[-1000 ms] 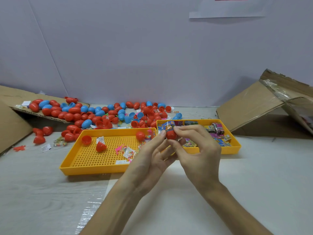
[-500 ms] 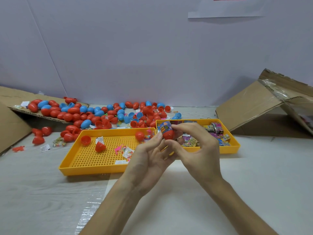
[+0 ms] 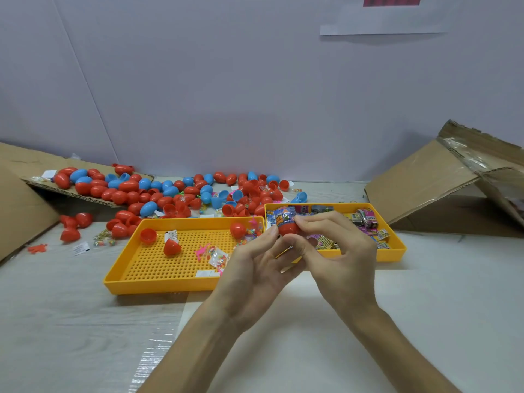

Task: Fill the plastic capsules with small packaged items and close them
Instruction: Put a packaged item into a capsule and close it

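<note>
- Left hand (image 3: 255,265) pinches the red capsule half (image 3: 287,228) at twelve o'clock, over the yellow packet tray (image 3: 392,255); right hand (image 3: 337,251) pinches the blue packet (image 3: 280,217) poking out.
- The packet looks oversized: it could spring out, or block closing.

Single head-worn view, wide-angle, close on the work.
The camera looks forward and down from above and behind the left grip (image 3: 255,268) and right grip (image 3: 343,259). They meet on a red capsule (image 3: 287,228) near frame centre. Both forearms enter from the bottom edge. The tabletop (image 3: 439,307) spreads around the grips, and the wall (image 3: 255,109) stands well beyond them.
</note>
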### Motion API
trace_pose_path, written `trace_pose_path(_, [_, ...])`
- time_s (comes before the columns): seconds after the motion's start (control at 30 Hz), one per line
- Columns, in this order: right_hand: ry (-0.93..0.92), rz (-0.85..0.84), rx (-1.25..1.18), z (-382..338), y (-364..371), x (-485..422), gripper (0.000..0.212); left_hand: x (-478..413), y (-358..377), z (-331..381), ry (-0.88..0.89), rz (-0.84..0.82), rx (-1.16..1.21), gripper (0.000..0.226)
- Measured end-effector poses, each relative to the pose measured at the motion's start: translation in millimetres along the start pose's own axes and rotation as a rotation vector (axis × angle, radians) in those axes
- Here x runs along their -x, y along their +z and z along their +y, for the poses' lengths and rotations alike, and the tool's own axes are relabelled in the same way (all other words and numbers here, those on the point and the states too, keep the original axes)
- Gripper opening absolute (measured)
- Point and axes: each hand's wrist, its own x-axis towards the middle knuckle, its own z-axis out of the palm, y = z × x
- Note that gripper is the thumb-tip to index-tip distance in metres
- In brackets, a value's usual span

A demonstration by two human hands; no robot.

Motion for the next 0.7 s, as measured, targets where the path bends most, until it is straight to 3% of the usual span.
trace_pose_path(0.33, [0.000,-0.074,-0.056,-2.2,-1.7,-2.6,0.036,0.4,-1.3,3.0,0.017,-0.027,-0.036,0.028])
trace_pose_path(0.7, [0.003,-0.026,-0.038,-0.9,-0.5,-3.2,0.031,-1.8,-1.6,-0.2,0.003,0.005,-0.087,0.036])
